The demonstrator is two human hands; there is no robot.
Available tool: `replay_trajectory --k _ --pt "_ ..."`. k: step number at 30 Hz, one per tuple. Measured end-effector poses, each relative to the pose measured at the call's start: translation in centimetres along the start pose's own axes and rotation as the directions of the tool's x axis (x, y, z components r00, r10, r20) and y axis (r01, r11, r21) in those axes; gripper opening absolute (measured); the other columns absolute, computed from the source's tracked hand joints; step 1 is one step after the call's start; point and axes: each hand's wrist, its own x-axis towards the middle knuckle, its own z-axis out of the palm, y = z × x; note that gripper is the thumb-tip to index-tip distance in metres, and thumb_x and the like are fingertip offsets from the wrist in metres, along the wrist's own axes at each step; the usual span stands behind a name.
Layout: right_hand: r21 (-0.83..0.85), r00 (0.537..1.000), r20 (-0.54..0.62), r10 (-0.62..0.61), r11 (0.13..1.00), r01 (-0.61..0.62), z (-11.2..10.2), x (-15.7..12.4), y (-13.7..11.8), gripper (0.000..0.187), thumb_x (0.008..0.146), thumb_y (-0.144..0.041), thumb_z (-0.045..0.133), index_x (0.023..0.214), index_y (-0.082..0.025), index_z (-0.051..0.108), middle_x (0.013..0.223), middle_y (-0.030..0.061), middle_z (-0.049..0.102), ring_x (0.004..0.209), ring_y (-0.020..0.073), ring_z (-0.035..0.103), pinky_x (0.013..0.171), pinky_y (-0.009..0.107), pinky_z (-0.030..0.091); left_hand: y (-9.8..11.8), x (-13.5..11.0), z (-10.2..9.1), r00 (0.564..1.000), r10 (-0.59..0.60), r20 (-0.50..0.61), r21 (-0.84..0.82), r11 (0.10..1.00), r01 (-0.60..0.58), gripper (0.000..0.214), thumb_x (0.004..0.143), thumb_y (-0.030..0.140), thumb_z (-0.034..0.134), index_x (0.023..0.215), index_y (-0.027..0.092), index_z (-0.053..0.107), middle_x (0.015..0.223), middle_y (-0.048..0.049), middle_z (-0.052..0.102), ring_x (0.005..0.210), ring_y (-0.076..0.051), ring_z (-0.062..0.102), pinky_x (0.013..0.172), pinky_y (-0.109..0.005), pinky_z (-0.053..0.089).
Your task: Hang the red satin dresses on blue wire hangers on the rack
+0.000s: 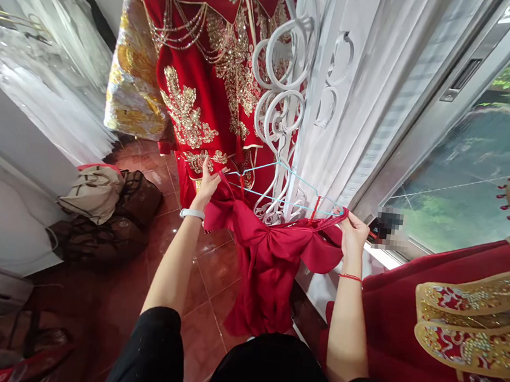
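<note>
A red off-shoulder dress (271, 247) hangs in front of me from a thin light-blue wire hanger (299, 177). The hanger's hook is up against a white scrollwork metal stand (288, 58). At the dress's left shoulder edge, my left hand (208, 186) pinches the fabric near the hanger's end, its thumb pointing up. My right hand (353, 230) grips the opposite shoulder edge by the other end of the hanger. Red straps run from the hanger down to the neckline. The skirt falls toward the floor.
Red garments with gold embroidery (190, 111) hang behind the stand. Another red and gold garment (464, 322) is close on my right. Bags (112, 206) lie on the red tiled floor (213, 278) at left. White gowns (44, 65) hang farther back. A glass door (468, 159) is at right.
</note>
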Motion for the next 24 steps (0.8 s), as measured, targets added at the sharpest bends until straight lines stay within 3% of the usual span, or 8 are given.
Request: replay_trajectory --k 5,7,10,13,16,20,24 --pt "-0.018 0.997 0.059 0.049 0.999 -0.048 -0.4 0.3 -0.5 0.045 0.059 -0.052 0.093 0.089 -0.019 0.084 0.093 0.0080 0.083 0.081 0.0243 0.078 0.085 0.043 0.063 2.1 0.7 -0.8 0.968 -0.042 0.247 0.137 0.991 0.008 0.084 0.085 0.051 0.072 0.154 0.018 0.040 0.112 -0.0149 0.074 0.087 -0.020 0.073 0.087 -0.037 0.059" --pt "-0.049 0.991 0.100 0.090 0.995 -0.086 -0.8 0.5 -0.8 0.047 0.058 -0.055 0.093 0.089 -0.020 0.084 0.093 0.0071 0.083 0.078 0.0234 0.077 0.078 0.040 0.063 3.2 0.7 -0.7 0.936 -0.043 0.348 0.204 0.979 -0.031 0.083 0.084 0.046 0.071 0.154 0.015 0.040 0.101 -0.0103 0.075 0.082 -0.017 0.071 0.089 -0.037 0.057" --pt "-0.153 0.969 0.199 0.148 0.981 -0.118 -1.2 0.9 -1.6 0.051 0.058 -0.060 0.091 0.090 -0.021 0.085 0.093 0.0066 0.083 0.075 0.0230 0.076 0.069 0.036 0.062 4.5 0.6 -0.3 0.910 -0.029 0.415 0.296 0.949 -0.105 0.077 0.079 0.038 0.070 0.150 0.016 0.047 0.101 -0.0074 0.074 0.083 -0.016 0.068 0.089 -0.035 0.055" --pt "-0.271 0.943 0.300 0.140 0.961 -0.057 -1.2 2.0 -3.0 0.049 0.056 -0.059 0.091 0.087 -0.021 0.085 0.090 0.0054 0.083 0.078 0.0246 0.076 0.077 0.039 0.062 5.3 0.0 -0.2 0.905 -0.066 0.420 0.383 0.917 -0.111 0.050 0.077 0.041 0.066 0.119 0.015 0.067 0.100 -0.0072 0.073 0.082 -0.018 0.065 0.082 -0.033 0.054" --pt "-0.343 0.901 0.415 0.121 0.939 0.032 0.1 3.4 -5.0 0.046 0.058 -0.058 0.091 0.084 -0.020 0.085 0.086 0.0058 0.082 0.084 0.0277 0.077 0.085 0.042 0.062 5.6 -1.1 0.0 0.908 -0.105 0.406 0.429 0.899 -0.087 0.034 0.078 0.044 0.060 0.095 0.016 0.070 0.095 -0.0063 0.073 0.083 -0.020 0.064 0.083 -0.033 0.052" --pt "-0.392 0.843 0.527 0.110 0.911 0.126 3.2 4.8 -6.9 0.046 0.058 -0.056 0.091 0.084 -0.018 0.085 0.087 0.0077 0.082 0.087 0.0301 0.077 0.086 0.043 0.062 5.8 -3.1 0.5 0.940 -0.085 0.331 0.417 0.906 -0.065 0.035 0.083 0.049 0.056 0.094 0.018 0.069 0.087 -0.0033 0.070 0.079 -0.019 0.061 0.077 -0.031 0.049" --pt "-0.376 0.850 0.517 0.104 0.919 0.116 5.4 5.2 -6.9 0.041 0.058 -0.055 0.090 0.075 -0.019 0.083 0.078 0.0069 0.080 0.087 0.0287 0.075 0.088 0.043 0.060 5.5 -5.0 1.3 0.968 -0.076 0.238 0.447 0.894 -0.040 0.037 0.085 0.056 0.061 0.092 0.020 0.066 0.063 0.0035 0.048 0.053 -0.012 0.036 0.057 -0.027 0.032"
